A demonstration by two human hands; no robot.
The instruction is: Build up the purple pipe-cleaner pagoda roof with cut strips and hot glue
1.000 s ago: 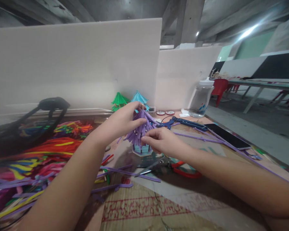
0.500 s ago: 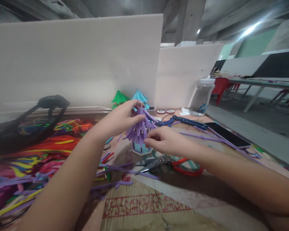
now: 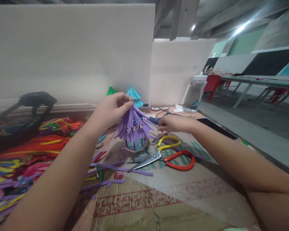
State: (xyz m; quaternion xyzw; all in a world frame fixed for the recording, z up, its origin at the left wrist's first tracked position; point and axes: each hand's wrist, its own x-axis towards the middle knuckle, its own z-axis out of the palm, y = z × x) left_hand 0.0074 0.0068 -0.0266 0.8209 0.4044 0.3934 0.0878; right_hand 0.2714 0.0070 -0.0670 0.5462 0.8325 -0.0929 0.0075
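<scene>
A small purple pagoda model (image 3: pixel 134 130) with two tiers of fuzzy strips stands upright on the table. My left hand (image 3: pixel 119 104) pinches its pointed top between thumb and fingers. To the right of the model, my right hand (image 3: pixel 172 123) hovers by the blue glue gun (image 3: pixel 154 120), fingers curled; whether it holds anything is hidden. Scissors (image 3: pixel 156 156) with one yellow and one red handle lie partly open in front of both hands.
Colourful fuzzy strips (image 3: pixel 50 147) heap at the left. Behind stand a green model (image 3: pixel 111 91), a blue model (image 3: pixel 135 94) and a clear bottle (image 3: pixel 195 93). A phone (image 3: pixel 216 128) lies beyond my right forearm.
My right hand has moved away from the purple model, back and to the right, uncovering the yellow scissor handle. My left hand stays at the model's top. The view has shifted slightly.
</scene>
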